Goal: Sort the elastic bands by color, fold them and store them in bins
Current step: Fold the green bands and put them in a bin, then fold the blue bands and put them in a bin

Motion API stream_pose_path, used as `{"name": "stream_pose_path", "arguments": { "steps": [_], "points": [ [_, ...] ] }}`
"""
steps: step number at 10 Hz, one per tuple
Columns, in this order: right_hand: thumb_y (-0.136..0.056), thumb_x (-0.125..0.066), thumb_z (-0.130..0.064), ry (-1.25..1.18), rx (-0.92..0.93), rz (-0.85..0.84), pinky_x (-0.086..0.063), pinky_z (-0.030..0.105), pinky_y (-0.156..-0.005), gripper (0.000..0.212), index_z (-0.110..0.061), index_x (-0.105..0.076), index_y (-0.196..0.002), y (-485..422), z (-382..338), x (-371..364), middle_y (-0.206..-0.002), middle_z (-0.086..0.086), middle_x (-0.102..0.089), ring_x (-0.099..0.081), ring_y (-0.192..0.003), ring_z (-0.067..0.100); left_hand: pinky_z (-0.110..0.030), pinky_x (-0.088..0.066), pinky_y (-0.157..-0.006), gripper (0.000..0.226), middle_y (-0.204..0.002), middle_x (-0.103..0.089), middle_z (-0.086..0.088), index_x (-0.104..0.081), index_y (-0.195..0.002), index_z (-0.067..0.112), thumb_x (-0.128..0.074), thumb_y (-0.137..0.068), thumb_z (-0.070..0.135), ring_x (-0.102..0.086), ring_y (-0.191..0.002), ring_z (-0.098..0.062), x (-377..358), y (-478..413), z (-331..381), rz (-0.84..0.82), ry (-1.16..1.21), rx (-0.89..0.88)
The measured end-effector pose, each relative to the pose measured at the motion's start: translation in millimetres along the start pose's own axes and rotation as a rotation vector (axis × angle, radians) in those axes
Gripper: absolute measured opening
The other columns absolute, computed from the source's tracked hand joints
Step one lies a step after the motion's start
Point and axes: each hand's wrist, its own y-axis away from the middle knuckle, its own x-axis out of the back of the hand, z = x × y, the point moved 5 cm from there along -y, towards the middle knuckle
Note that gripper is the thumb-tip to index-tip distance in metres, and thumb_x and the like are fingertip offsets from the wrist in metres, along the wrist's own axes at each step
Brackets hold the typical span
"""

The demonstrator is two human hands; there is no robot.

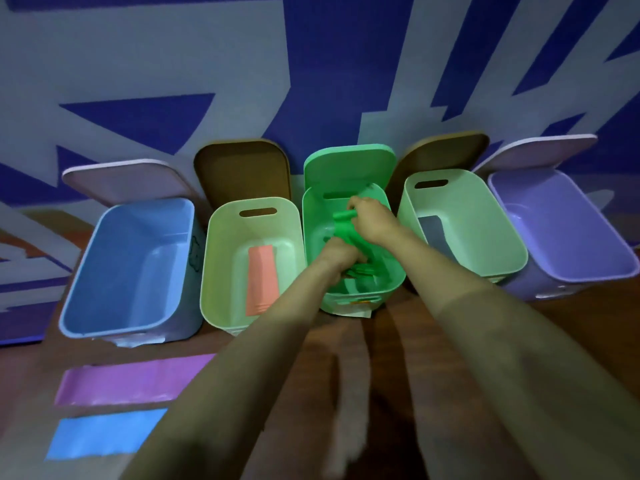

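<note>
- The left hand is down inside the bright green bin, fingers curled tight around the lower part of a green band.
- The right hand sits higher and farther back over the same bin, pinched closed on the band's upper end, which looks rolled or folded over at the fingertips.
- The band is the same green as the bin, stretched between the two hands; more green folds lie on the bin floor under the left hand, hard to separate from the plastic.
- Along the row from the left: a blue bin, a pale green bin with a salmon band lying flat inside, the bright green bin, another pale green bin with a dark grey band partly hidden by the right forearm, then a purple bin.
- Near the left edge of the wooden table, a purple band and a blue band lie flat, unfolded, one just behind the other.
- The whole scene is dim and blurred, so finger detail is soft.
</note>
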Motion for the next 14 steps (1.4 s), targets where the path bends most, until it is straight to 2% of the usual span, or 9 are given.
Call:
{"name": "stream_pose_path", "arguments": {
  "steps": [1, 2, 3, 5, 7, 8, 10, 11, 14],
  "points": [
    [-0.085, -0.04, 0.007, 0.032, 0.022, -0.18, -0.035, 0.034, -0.067, 0.039, -0.012, -0.04, -0.119, -15, 1, -23, -0.101, 0.019, -0.052, -0.052, -0.085, 0.032, -0.036, -0.051, -0.07, 0.013, -0.105, -0.06, -0.016, -0.059, -0.09, 0.006, -0.051, -0.088, -0.004, -0.063, -0.086, -0.027, 1, -24, -15, 0.065, -0.131, 0.107],
    [-0.083, -0.036, 0.002, 0.037, 0.06, -0.268, -0.031, 0.034, -0.064, 0.027, -0.015, -0.037, -0.104, -27, 5, -42, -0.092, 0.014, -0.046, -0.044, -0.077, 0.027, -0.039, -0.042, -0.1, 0.042, -0.14, -0.046, -0.01, -0.043, -0.136, 0.006, -0.046, -0.096, 0.017, -0.047, -0.127, -0.027, 6, -36, -22, 0.156, -0.25, 0.226],
    [-0.083, -0.039, 0.0, 0.072, 0.103, -0.269, -0.032, 0.034, -0.064, 0.02, -0.019, -0.039, -0.091, -37, 6, -53, -0.09, 0.011, -0.046, -0.047, -0.079, 0.028, -0.028, -0.049, -0.074, 0.053, -0.143, -0.043, -0.01, -0.021, -0.148, 0.007, -0.04, -0.099, 0.018, -0.051, -0.116, -0.019, 2, -48, -25, 0.176, -0.245, 0.271],
    [-0.088, -0.041, -0.002, 0.112, 0.105, -0.247, -0.033, 0.034, -0.066, 0.016, -0.017, -0.042, -0.092, -42, 17, -66, -0.094, 0.013, -0.05, -0.049, -0.081, 0.029, -0.016, -0.041, -0.055, 0.035, -0.13, -0.057, -0.014, -0.052, -0.129, 0.001, -0.045, -0.096, 0.01, -0.049, -0.088, -0.013, -6, -42, -22, -0.08, -0.698, 0.137],
    [-0.087, -0.04, 0.005, 0.173, 0.074, -0.24, -0.043, 0.039, -0.08, 0.035, -0.012, -0.053, -0.114, -43, 23, -69, -0.118, 0.014, -0.043, -0.052, -0.098, 0.034, -0.043, -0.032, -0.104, 0.023, -0.128, -0.05, -0.02, -0.052, -0.099, 0.004, -0.03, -0.094, 0.001, -0.042, -0.123, -0.037, -14, -36, -21, -0.135, -0.924, 0.272],
    [-0.088, -0.039, 0.004, 0.243, 0.068, -0.256, -0.045, 0.04, -0.088, 0.042, -0.015, -0.052, -0.124, -42, 23, -67, -0.123, 0.013, -0.046, -0.051, -0.109, 0.033, -0.043, -0.018, -0.111, 0.028, -0.138, -0.037, -0.02, -0.048, -0.115, 0.005, -0.029, -0.095, 0.004, -0.023, -0.132, -0.038, -17, -35, -24, -0.172, -1.192, 0.242],
    [-0.088, -0.038, 0.007, 0.366, 0.093, -0.343, -0.043, 0.045, -0.1, 0.053, -0.012, -0.045, -0.136, -31, 17, -62, -0.139, 0.013, -0.038, -0.043, -0.122, 0.033, -0.04, -0.032, -0.105, 0.025, -0.115, -0.053, -0.02, -0.054, -0.095, -0.001, -0.029, -0.095, 0.0, -0.05, -0.107, -0.032, -25, -22, -23, -0.301, -1.192, 0.151],
    [-0.086, -0.036, 0.009, 0.341, 0.108, -0.271, -0.041, 0.045, -0.1, 0.058, -0.012, -0.039, -0.139, -16, 8, -48, -0.137, 0.016, -0.041, -0.04, -0.124, 0.034, -0.036, -0.043, -0.085, 0.021, -0.103, -0.053, -0.022, -0.056, -0.1, 0.003, -0.035, -0.095, 0.001, -0.054, -0.094, -0.029, -18, -10, -10, -0.254, -1.2, 0.061],
    [-0.089, -0.052, -0.011, 0.023, 0.228, 0.333, -0.034, 0.04, -0.102, 0.04, -0.013, -0.052, -0.129, 101, 1, 9, -0.126, 0.01, -0.054, -0.044, -0.12, 0.03, -0.04, -0.035, -0.103, 0.039, -0.131, -0.047, -0.015, -0.054, -0.127, 0.008, -0.047, -0.089, 0.016, -0.039, -0.123, -0.033, -10, 72, -2, 0.246, -1.137, -0.452]
  ]
}}
